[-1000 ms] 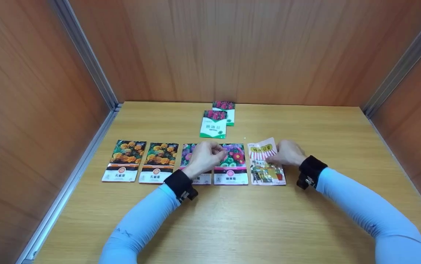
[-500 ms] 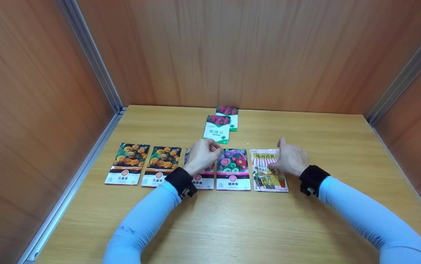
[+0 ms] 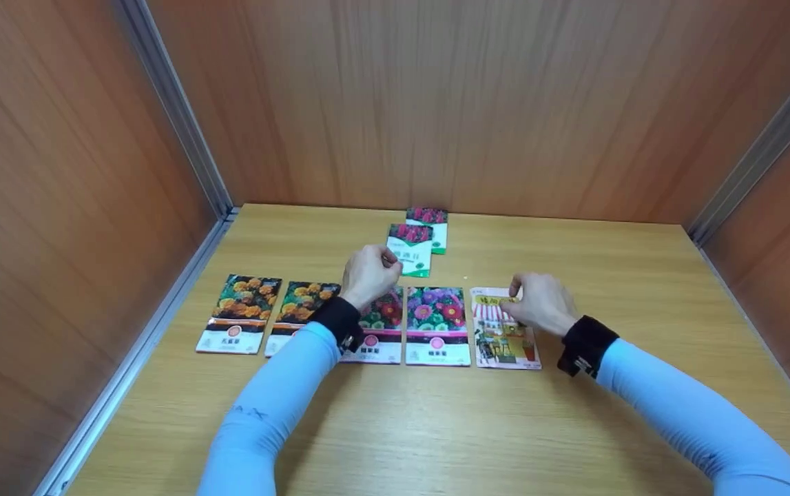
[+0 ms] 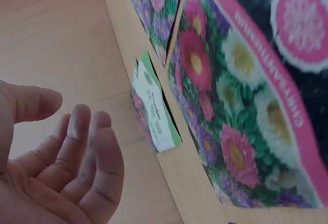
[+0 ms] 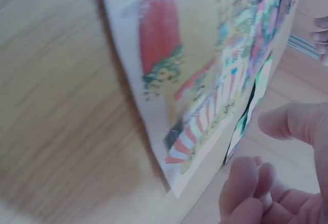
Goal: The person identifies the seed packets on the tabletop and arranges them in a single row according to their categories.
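My left hand [image 3: 369, 275], fingers loosely bent and holding nothing, hovers over the top of the left chrysanthemum seed packet [image 3: 381, 337]. Its fingertips overlap the lower edge of the front green-and-white packet [image 3: 412, 253] in the head view. In the left wrist view, the thumb and fingers of this hand [image 4: 66, 167] stand apart. My right hand [image 3: 543, 303] is at the upper right corner of a packet with a striped awning picture [image 3: 503, 341]. The right wrist view shows that packet [image 5: 205, 116] flat beside the hand [image 5: 277, 188], whose thumb and fingers are apart.
Left in the row lie two orange-flower packets [image 3: 240, 313], the second partly behind my left arm. Another chrysanthemum packet [image 3: 436, 327] lies between my hands. A second green-and-white packet [image 3: 439, 234] sits by the back wall [image 3: 436, 103], partly under the front one.
The striped-awning packet, its top tilted earlier, now lies flat and straight in the row. My left hand has risen from the chrysanthemum packets toward the green-and-white ones. The head view has tilted slightly.
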{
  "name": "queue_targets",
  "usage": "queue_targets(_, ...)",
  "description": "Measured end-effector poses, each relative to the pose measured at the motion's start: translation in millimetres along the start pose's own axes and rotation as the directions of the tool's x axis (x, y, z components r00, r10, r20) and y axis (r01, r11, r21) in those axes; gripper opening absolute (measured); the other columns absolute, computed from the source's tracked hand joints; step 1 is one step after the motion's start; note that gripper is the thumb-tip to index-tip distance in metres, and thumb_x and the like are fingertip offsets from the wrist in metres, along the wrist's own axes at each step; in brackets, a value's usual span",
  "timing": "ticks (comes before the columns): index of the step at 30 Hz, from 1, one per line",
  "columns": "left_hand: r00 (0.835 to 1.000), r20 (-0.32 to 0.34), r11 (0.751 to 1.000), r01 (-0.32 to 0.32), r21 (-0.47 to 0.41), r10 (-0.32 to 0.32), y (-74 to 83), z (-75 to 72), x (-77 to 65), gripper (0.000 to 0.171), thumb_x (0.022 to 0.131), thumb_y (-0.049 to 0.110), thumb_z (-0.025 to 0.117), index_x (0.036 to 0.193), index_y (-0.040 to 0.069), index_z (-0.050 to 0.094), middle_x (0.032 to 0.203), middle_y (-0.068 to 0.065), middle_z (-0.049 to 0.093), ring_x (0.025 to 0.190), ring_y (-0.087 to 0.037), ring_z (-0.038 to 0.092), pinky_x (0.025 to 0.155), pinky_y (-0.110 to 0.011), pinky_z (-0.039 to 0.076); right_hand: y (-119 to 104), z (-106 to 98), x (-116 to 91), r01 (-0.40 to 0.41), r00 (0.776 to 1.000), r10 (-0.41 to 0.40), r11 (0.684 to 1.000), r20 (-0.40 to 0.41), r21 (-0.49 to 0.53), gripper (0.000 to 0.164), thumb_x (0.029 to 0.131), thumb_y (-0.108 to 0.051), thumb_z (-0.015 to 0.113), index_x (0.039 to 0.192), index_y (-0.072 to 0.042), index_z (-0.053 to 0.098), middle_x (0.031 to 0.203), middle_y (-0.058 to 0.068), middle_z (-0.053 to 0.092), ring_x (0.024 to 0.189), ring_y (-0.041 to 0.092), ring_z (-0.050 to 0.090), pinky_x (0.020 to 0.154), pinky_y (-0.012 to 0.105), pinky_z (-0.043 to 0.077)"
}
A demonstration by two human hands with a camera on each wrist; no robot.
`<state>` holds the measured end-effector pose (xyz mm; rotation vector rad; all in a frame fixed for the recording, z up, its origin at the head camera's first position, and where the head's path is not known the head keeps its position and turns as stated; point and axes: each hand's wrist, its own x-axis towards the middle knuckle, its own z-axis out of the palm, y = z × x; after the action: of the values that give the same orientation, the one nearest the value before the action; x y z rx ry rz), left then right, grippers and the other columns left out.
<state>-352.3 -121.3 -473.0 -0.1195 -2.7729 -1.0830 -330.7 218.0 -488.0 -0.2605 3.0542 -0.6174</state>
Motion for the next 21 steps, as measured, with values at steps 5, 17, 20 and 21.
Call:
queue_targets(5,0.998,0.000,0.997,0.069,0.024,-0.069,-5.5,2.7,19.2,0.021,0.105,0.023,0.072,0.113,0.006,0.081,0.109,-0.015,0.083,0.095,-0.031,0.075,0.089,-0.047,0.060,-3.1,-4.9,4.8,-0.016,1.000,0.017,0.999,-0.007,0.040,0.027,0.096,-0.036,0.081,0.105,-0.012,0.073,0.066,-0.005,0.046,0.059,0.014,0.046,0.053,0.028,0.033)
queue_targets(17,0.968,0.058,0.969,0.245,0.008,-0.245,-17.5,16.2,54.8,0.032,0.104,0.025,0.071,0.128,0.004,0.077,0.131,-0.017,0.079,0.122,-0.036,0.072,0.109,-0.050,0.058,-14.2,-12.7,30.1,-0.047,0.999,0.049,0.955,0.000,0.292,0.038,0.105,-0.036,0.077,0.128,-0.006,0.073,0.125,0.020,0.076,0.115,0.036,0.071,0.098,0.046,0.059)
queue_targets(20,0.956,0.074,0.959,0.284,0.002,-0.283,-20.3,19.2,58.8,0.033,0.106,0.026,0.071,0.130,0.004,0.076,0.133,-0.016,0.078,0.125,-0.036,0.071,0.111,-0.050,0.058,-21.7,-10.5,44.1,-0.054,0.999,0.050,0.915,0.019,0.400,0.046,0.107,-0.036,0.075,0.138,-0.002,0.069,0.138,0.022,0.072,0.129,0.040,0.067,0.111,0.053,0.057)
queue_targets(21,0.952,0.081,0.955,0.297,0.004,-0.296,-21.3,20.3,59.3,0.034,0.106,0.026,0.071,0.132,0.004,0.075,0.134,-0.016,0.077,0.126,-0.036,0.070,0.111,-0.050,0.058,-24.6,-9.2,48.8,-0.057,0.998,0.051,0.902,0.025,0.428,0.048,0.107,-0.036,0.075,0.140,-0.001,0.068,0.141,0.023,0.071,0.132,0.040,0.066,0.114,0.054,0.056)
